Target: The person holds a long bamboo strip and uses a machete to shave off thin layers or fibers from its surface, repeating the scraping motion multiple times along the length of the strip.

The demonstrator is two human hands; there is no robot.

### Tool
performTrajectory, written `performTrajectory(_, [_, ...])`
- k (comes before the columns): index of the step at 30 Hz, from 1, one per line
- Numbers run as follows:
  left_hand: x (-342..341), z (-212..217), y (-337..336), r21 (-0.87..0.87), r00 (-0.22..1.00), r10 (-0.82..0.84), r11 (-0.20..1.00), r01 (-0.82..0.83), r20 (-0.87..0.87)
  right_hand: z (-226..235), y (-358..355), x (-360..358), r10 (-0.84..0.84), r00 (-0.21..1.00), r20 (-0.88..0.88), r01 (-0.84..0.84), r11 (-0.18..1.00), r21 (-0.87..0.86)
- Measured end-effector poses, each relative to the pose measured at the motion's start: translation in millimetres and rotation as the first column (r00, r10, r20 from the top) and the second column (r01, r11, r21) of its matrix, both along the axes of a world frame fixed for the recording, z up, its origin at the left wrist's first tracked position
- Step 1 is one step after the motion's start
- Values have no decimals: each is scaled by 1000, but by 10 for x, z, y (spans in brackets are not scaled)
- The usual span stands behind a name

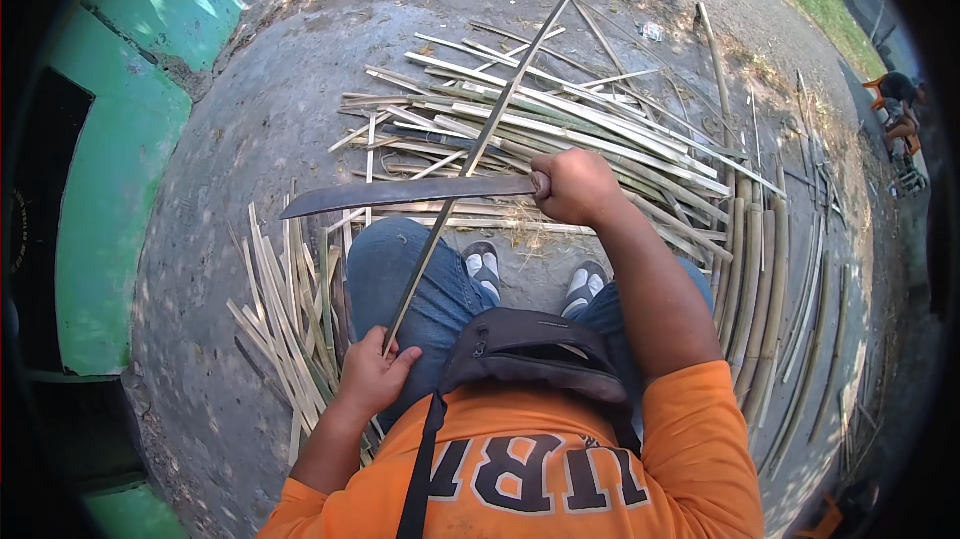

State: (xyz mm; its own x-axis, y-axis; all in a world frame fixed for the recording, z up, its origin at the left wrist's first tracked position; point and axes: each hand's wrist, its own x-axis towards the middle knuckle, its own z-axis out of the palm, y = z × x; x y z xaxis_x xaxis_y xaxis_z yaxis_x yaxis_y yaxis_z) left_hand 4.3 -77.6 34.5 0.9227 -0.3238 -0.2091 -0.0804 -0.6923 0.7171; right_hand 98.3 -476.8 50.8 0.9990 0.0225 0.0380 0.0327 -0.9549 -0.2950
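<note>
My right hand (pixel 578 187) is closed round the handle of a machete (pixel 400 195), whose long dark blade points left in front of my knees. The blade crosses a long, narrow bamboo strip (pixel 497 109) near its middle; I cannot tell whether they touch. By my left thigh, my left hand (pixel 378 373) grips the lower end of this strip. From there the strip slants up and away to the right, over a pile of split bamboo strips (pixel 590 129) on the ground.
More split strips (pixel 285 309) lie at my left side. Whole bamboo poles (pixel 757 279) lie to the right. A green wall (pixel 125 199) stands at left. Another person (pixel 900 109) sits at far right. My feet (pixel 482 269) rest on the concrete ground (pixel 225 209).
</note>
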Motion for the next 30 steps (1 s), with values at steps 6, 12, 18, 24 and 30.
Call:
performTrajectory(6, [-1,100,-42,40,1000,-2,999,3,-2,-15,-8,-17,-5,1000,19,5,1000,-18])
performTrajectory(12, [-51,84,1,99,997,-48,994,43,55,-107,-693,102,-414,903,115,368,883,292])
performTrajectory(18, [49,158,-48,86,996,-84,993,85,-18,-91,-541,-8,-318,939,129,273,921,279])
performTrajectory(24, [112,131,52,18,988,-73,997,76,-139,27,75,-51,196,979,47,-202,950,237])
performTrajectory(30, [158,55,104,-70,957,-17,998,-3,-289,-176,-292,129,-180,982,66,156,950,269])
